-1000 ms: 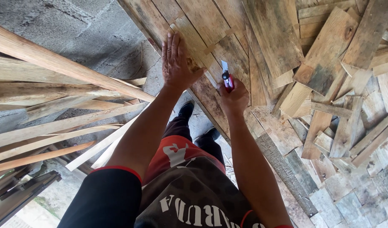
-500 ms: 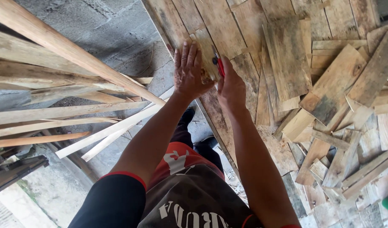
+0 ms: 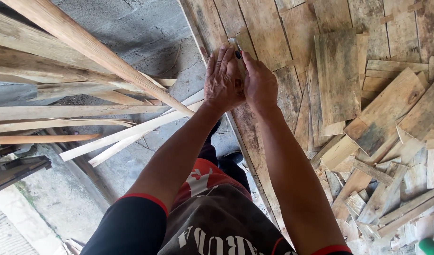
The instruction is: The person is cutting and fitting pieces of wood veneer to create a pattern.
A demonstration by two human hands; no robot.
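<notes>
My left hand (image 3: 223, 80) lies flat with its fingers spread on a small wood piece (image 3: 239, 47), which sits on the big board (image 3: 273, 94) at the far side. My right hand (image 3: 259, 82) is just beside it, fingers curled around a small dark tool (image 3: 238, 54) that touches the piece. Long sticks (image 3: 84, 113) lie to the left and loose planks (image 3: 382, 141) are piled to the right.

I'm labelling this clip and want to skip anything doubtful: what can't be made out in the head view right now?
- The small dark tool in the right hand: only its tip shows; the fingers cover the rest, so its kind is unclear.
- The plank surface under the left hand: hidden by the palm.
- The green object: cut off by the bottom right corner.
- The dark object at left: cut off by the frame edge.
</notes>
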